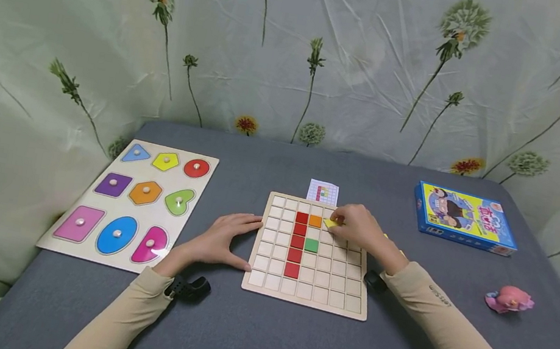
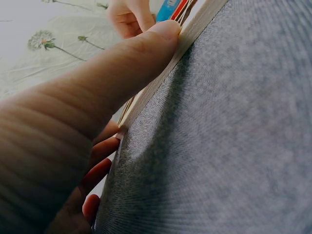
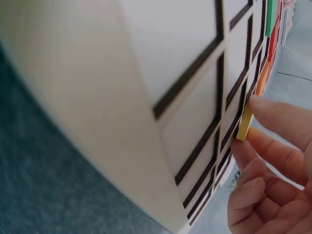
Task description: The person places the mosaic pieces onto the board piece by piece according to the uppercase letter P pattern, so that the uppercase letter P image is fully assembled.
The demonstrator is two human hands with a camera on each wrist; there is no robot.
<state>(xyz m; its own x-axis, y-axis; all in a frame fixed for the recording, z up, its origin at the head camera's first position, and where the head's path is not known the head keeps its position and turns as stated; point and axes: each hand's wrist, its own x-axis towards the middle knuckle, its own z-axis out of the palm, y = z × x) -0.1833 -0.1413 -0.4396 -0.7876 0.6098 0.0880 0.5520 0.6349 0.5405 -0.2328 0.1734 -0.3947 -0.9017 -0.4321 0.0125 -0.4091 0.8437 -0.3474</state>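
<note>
Tile handling: we judged the yellow tile (image 1: 330, 223) light, stiff and thin, best pinched by its edges. Our right hand (image 1: 360, 228) held it so, fingers curled, over the grid board (image 1: 262, 279) near its far edge, beside the orange tile (image 1: 315, 220). Our left hand (image 1: 224, 242) lay flat, fingers straight, against the board's left edge.

Shape puzzle (image 1: 132, 205) left of grid board (image 1: 307, 287); box (image 1: 464, 219) right.

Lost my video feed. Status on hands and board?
Left hand steadies grid board. Right hand pinches yellow tile beside orange tile. Nothing obstructing.
</note>
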